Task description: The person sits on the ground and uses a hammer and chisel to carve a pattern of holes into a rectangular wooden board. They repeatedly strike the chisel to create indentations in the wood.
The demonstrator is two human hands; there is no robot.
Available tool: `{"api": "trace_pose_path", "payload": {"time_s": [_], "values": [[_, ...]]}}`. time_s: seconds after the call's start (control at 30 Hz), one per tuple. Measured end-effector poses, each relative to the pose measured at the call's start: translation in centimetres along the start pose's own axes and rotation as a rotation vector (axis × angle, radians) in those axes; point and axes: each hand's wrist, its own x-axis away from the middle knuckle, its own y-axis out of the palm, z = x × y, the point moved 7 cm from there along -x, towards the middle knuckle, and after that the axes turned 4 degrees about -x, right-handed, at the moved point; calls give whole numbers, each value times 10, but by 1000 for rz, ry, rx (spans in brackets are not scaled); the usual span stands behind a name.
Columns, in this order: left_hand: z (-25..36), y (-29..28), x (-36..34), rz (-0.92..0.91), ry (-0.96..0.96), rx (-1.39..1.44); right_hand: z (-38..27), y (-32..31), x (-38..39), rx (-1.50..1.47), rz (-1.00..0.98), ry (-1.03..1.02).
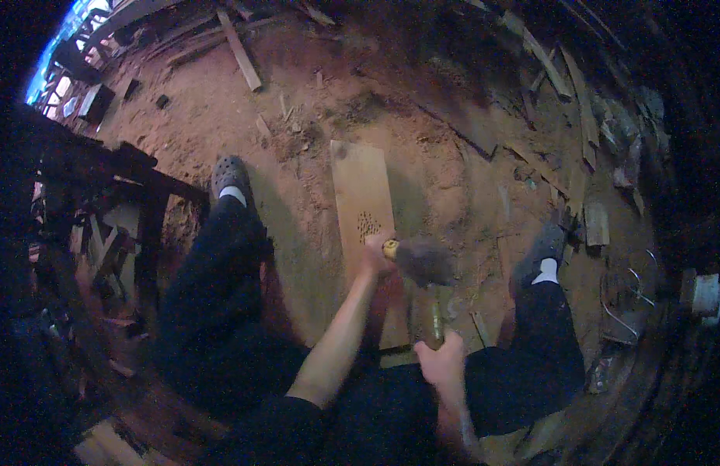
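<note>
A long wooden plank (360, 186) lies on the dirt floor between my legs, with a cluster of small dark marks near its middle. My left hand (375, 252) is closed around a yellow-handled chisel (391, 248) set against the plank just below those marks. A wooden mallet (426, 262) is gripped by its handle in my right hand (441, 361), and its blurred head is at the chisel's top end. Both forearms reach in from the lower edge.
My feet wear grey clogs (229, 172) and white socks, spread on reddish dirt. A dark wooden frame (134, 210) stands at left. Scrap boards (242, 54) and offcuts litter the far ground and right side. A wire object (628, 299) lies at right.
</note>
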Motion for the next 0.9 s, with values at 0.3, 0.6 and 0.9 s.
{"api": "trace_pose_path", "payload": {"time_s": [0.3,0.6,0.9], "values": [[27,5,-12,-108,-62,-140,13,-10,24,-438,130,-125],[15,-1,-18,-105,-227,-34,51,44,1,-374,-186,53],[36,-5,-17,-122,-78,-248,106,79,25,-988,-403,688]]}}
